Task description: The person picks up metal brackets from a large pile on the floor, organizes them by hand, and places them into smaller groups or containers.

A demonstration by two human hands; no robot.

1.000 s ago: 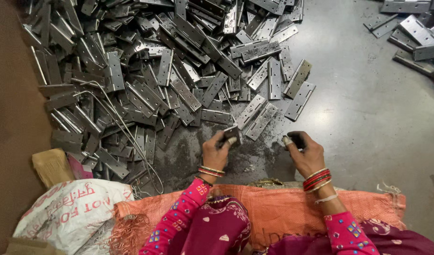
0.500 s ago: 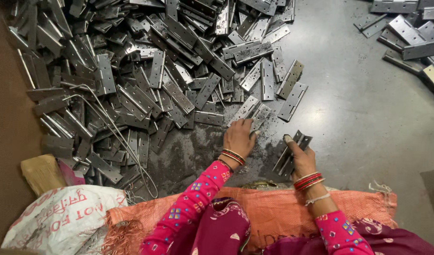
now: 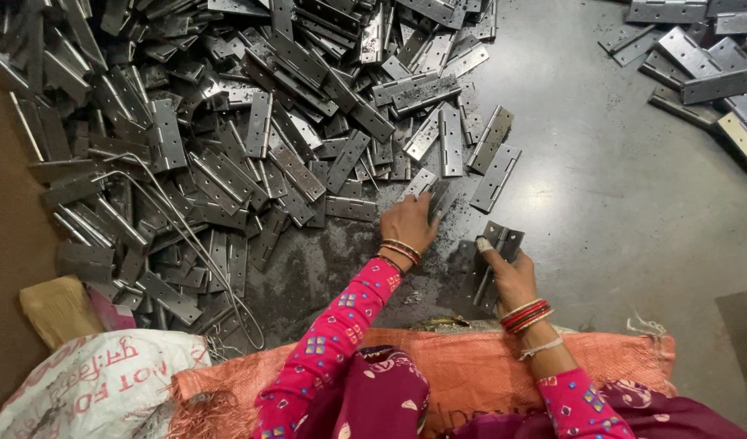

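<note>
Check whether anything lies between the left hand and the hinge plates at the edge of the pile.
Nothing visible does. The left hand already has its fingers on a hinge plate at the near edge of the pile. The right hand holds another hinge upright on the floor, apart from the pile.

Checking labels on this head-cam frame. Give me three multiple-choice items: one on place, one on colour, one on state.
1. Where does the big heap of grey metal hinge plates lie?
A. upper left of the floor
B. on the orange sack
C. in a crate

2. What colour are the person's sleeves?
A. plain white
B. bright pink, patterned
C. black

3. What does the right hand do?
A. rests flat and bare
B. grips an opened grey metal hinge
C. holds a wire

Key: 1 A, the heap fills the upper left of the grey floor. 2 B, both forearms show pink cloth. 3 B, the fingers close round the hinge, while the left hand reaches to a plate at the heap's edge.
</note>
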